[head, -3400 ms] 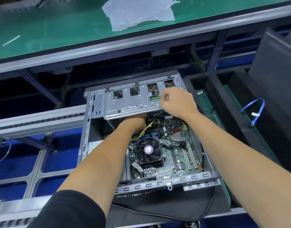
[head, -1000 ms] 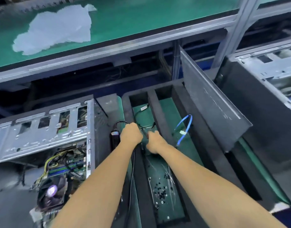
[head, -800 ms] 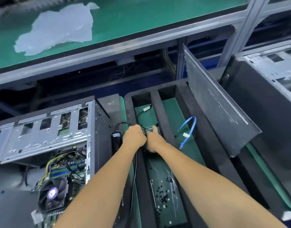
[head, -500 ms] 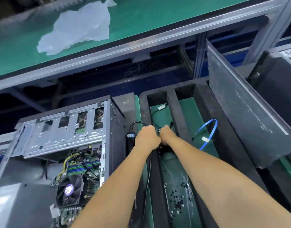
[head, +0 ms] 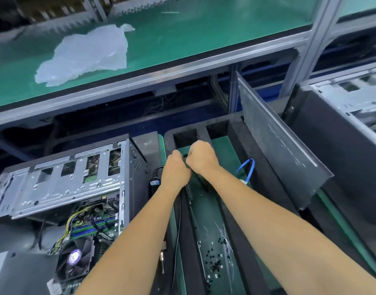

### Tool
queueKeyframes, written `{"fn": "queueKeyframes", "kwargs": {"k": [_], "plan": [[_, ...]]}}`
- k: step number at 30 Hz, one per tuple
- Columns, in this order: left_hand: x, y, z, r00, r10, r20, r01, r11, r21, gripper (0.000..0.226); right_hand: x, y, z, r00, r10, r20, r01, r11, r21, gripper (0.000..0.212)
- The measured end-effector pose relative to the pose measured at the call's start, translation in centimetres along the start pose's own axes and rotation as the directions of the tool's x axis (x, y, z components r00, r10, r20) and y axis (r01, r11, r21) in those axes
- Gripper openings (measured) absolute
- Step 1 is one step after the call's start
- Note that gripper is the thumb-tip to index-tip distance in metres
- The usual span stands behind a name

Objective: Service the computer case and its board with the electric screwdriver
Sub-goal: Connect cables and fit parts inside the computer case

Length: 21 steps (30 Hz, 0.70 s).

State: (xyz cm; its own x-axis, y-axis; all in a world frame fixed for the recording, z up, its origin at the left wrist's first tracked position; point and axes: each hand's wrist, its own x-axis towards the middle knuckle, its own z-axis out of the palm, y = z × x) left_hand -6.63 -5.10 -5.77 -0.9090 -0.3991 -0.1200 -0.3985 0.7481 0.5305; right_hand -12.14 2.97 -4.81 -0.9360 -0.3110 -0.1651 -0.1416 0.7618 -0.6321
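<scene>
**Head view: both hands at the foam tray, case open alongside**

Head camera, looking down over both forearms.

- Computer case (head: 76,184): lies open at lower left, steel drive cage uppermost. Judged heavy and rigid, with thin sheet edges likely sharp; best taken by the frame rails, not the cage.
- Board (head: 91,228): seated inside the case, with a cooler fan (head: 75,257) and yellow and black wiring over it. Judged fragile; handle by the edges only and keep off the components and connectors.
- Electric screwdriver (head: 155,185): a dark cylindrical body with a blue label, lying between the case and the tray, just left of the left wrist, its cord running toward the viewer. Identification is a judgement. Probably light, stiff, smooth-bodied; grip around the barrel. Neither hand is on it.
- Left hand (head: 175,170): curled closed over the tray's left channel; what it grips is hidden.
- Right hand (head: 200,156): curled closed, touching the left; a dark sliver shows between them, too small to identify.
- Foam tray (head: 238,133): black, divided into long green-floored compartments; loose black screws (head: 213,260) lie near the viewer, a blue cable (head: 247,167) in the right compartment.
- Side panel (head: 276,141): dark sheet leaning upright against the tray's right wall.
- Plastic bag (head: 87,54): on the green bench beyond.
</scene>
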Motion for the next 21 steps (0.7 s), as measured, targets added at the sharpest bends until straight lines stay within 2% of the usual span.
{"fn": "queueKeyframes", "kwargs": {"k": [3, 4, 6, 8, 13, 16, 19, 21], "plan": [[-0.5, 0.7, -1.0, 0.992, 0.083, -0.09, -0.089, 0.993, -0.074, 0.034, -1.1, -2.0, -3.3, 0.99, -0.009, -0.142, 0.027, 0.992, 0.123, 0.029], [-0.7, 0.8, -1.5, 0.988, 0.122, -0.09, -0.128, 0.99, -0.066, 0.033, -1.6, -2.9, -4.4, 0.98, -0.009, -0.197, 0.046, 0.982, 0.181, 0.027], [-0.9, 0.9, -2.8, 0.98, 0.175, -0.097, -0.183, 0.981, -0.07, 0.014, -2.9, -4.8, -6.2, 0.947, -0.023, -0.32, 0.121, 0.95, 0.288, 0.02], [-1.2, 1.0, -4.5, 0.975, 0.2, -0.097, -0.212, 0.968, -0.132, 0.017, -4.2, -6.9, -7.7, 0.911, -0.064, -0.407, 0.21, 0.923, 0.324, 0.017], [-4.0, -1.0, -10.3, 0.971, 0.195, -0.139, -0.236, 0.884, -0.404, 0.021, -7.6, -13.6, -7.6, 0.895, -0.133, -0.426, 0.314, 0.867, 0.388, 0.027], [-6.2, -4.6, -15.1, 0.937, 0.242, -0.251, -0.33, 0.847, -0.417, 0.025, -10.0, -18.4, -4.4, 0.851, -0.16, -0.5, 0.366, 0.863, 0.348, 0.041], [-8.6, -10.1, -19.3, 0.929, 0.254, -0.27, -0.355, 0.816, -0.455, 0.014, -11.5, -22.5, -0.5, 0.893, -0.088, -0.442, 0.27, 0.889, 0.369, 0.051], [-9.8, -14.0, -21.4, 0.943, 0.248, -0.221, -0.329, 0.781, -0.53, 0.02, -12.2, -23.9, 1.7, 0.944, 0.002, -0.329, 0.151, 0.886, 0.439, 0.051]]}}
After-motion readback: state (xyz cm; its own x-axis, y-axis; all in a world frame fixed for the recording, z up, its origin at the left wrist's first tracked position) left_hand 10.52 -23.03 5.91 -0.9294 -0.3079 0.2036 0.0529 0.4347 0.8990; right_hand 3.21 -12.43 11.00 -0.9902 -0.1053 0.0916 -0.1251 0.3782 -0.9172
